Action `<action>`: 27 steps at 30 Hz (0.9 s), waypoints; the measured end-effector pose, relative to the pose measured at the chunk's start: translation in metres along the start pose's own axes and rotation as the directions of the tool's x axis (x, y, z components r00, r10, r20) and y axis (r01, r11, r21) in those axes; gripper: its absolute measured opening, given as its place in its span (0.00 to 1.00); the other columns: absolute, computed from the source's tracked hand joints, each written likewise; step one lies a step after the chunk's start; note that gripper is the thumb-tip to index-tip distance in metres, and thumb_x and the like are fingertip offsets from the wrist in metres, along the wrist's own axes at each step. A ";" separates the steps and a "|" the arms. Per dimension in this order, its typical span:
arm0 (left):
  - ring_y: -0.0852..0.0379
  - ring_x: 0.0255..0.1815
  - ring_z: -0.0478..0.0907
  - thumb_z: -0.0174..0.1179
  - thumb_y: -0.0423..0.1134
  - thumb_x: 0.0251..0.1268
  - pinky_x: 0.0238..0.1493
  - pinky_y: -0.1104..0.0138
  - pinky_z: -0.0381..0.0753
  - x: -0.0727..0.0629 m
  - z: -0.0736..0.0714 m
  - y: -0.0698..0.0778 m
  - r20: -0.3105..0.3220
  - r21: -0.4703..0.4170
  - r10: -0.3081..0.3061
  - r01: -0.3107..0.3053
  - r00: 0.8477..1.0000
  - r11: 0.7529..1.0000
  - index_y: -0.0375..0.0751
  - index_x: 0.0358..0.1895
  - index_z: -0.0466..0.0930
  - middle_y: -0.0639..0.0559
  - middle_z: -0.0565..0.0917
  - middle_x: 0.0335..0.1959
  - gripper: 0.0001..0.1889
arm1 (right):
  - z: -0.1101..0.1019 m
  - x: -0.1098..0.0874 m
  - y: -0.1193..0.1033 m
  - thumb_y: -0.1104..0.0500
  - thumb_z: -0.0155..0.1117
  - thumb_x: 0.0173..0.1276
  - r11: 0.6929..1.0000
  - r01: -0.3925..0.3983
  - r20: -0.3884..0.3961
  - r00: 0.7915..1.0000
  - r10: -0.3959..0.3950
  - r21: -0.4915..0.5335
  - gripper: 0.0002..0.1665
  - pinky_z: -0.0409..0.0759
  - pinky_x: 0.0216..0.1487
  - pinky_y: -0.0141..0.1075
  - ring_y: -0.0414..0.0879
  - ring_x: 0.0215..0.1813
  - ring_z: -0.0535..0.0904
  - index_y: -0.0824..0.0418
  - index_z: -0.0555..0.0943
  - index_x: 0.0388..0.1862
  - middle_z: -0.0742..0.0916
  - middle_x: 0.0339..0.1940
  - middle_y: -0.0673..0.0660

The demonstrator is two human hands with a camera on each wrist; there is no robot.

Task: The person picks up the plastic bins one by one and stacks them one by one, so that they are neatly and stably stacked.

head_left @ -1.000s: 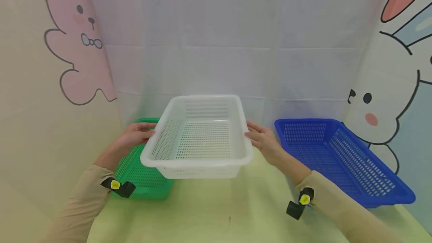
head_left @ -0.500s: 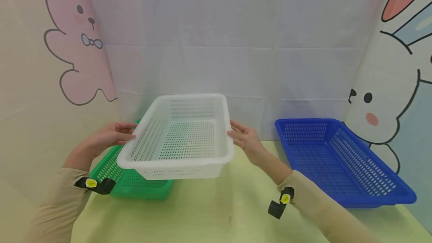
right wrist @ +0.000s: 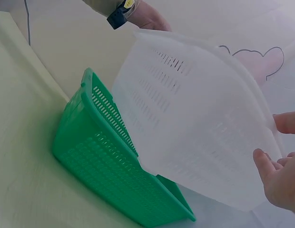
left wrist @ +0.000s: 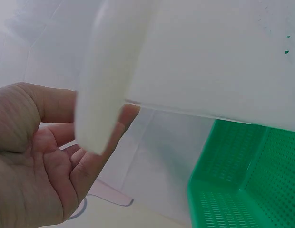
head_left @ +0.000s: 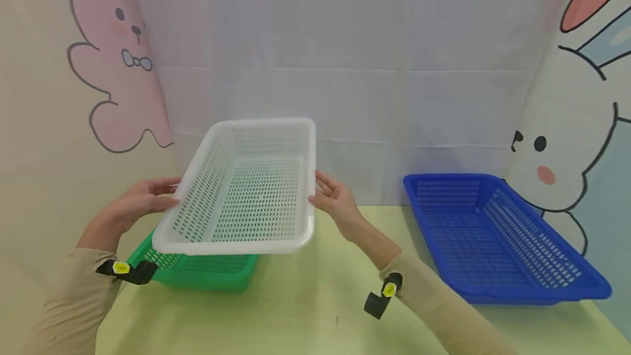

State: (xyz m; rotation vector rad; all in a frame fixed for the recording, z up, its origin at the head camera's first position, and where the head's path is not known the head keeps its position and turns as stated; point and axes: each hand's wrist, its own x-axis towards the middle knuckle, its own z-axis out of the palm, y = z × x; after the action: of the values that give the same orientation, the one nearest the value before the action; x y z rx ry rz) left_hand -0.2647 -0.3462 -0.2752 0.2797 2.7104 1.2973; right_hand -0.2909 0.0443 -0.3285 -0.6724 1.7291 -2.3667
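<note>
A white plastic basket is held up between my two hands, tilted so that its inside faces the head camera. My left hand grips its left rim, thumb on the near side and fingers under the lip in the left wrist view. On the opposite rim, my right hand holds with thumb and fingers. Behind and below the white basket stands a green basket, partly hidden by it. In the right wrist view the white basket's lower edge overlaps the green basket's rim; whether they touch I cannot tell.
A large blue basket with nothing visible inside stands on the right of the pale green table. A white cloth hangs behind, with a pink bear and a white rabbit printed at the sides.
Both hands have carried the white basket leftward, over the green one. Its far edge has risen, so it tilts more toward the head camera. The green and blue baskets have stayed put.
</note>
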 end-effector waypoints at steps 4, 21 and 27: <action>0.67 0.41 0.76 0.54 0.43 0.64 0.55 0.44 0.66 -0.001 -0.003 -0.007 -0.039 0.015 -0.009 0.010 0.999 1.000 0.32 0.70 0.46 0.29 0.61 0.62 0.37 | 0.005 0.000 0.009 0.77 0.53 0.59 0.999 0.021 0.042 0.999 -0.022 0.037 0.41 0.69 0.57 0.38 0.57 0.67 0.59 0.67 0.51 0.70 0.59 0.70 0.61; 0.74 0.36 0.72 0.54 0.44 0.64 0.42 0.70 0.71 -0.007 -0.030 -0.021 -0.200 0.053 -0.047 0.059 0.979 0.997 0.32 0.69 0.50 0.65 0.69 0.46 0.35 | 0.038 0.006 0.034 0.80 0.52 0.58 0.990 0.071 0.070 0.994 -0.079 0.122 0.44 0.68 0.58 0.37 0.59 0.68 0.57 0.66 0.48 0.71 0.57 0.71 0.60; 0.74 0.36 0.73 0.54 0.46 0.64 0.39 0.71 0.72 -0.011 -0.035 -0.026 -0.229 0.052 -0.045 0.059 0.972 0.997 0.32 0.68 0.50 0.74 0.68 0.39 0.35 | 0.046 0.008 0.037 0.80 0.52 0.58 0.986 0.086 0.069 0.993 -0.097 0.141 0.44 0.67 0.59 0.38 0.59 0.67 0.58 0.66 0.48 0.71 0.57 0.71 0.61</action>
State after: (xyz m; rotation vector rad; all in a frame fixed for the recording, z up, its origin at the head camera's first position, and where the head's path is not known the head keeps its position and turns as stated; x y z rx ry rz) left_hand -0.2638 -0.3905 -0.2734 0.0680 2.9260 1.3109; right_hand -0.2837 -0.0108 -0.3495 -0.8246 1.5190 -2.4588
